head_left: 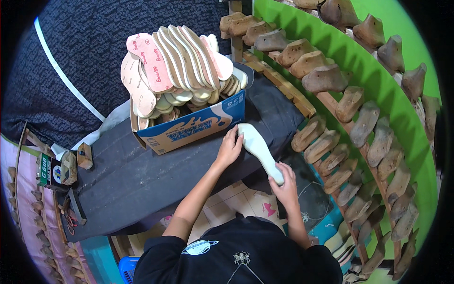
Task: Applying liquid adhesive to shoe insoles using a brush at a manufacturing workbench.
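A pale, whitish-green shoe insole (257, 147) is held between my two hands, slanting over the right end of the table. My left hand (230, 147) grips the far, wider end at its left edge. The near, narrower end sits in my right hand (284, 182), fingers closed round it. Just beyond my left hand stands a blue and brown cardboard box (191, 128), tilted on the table. Many insoles (189, 59) are packed in it and stacked above its rim, some with pink printed faces, others showing white and tan edges.
Black cloth covers the table (142, 184). A wooden block (85, 155), a shoe last (69, 168), a green box (45, 169) and red-handled scissors (71, 222) lie at its left end. Racks of wooden shoe lasts (326, 78) line the right. A blue plastic basket (127, 270) stands below.
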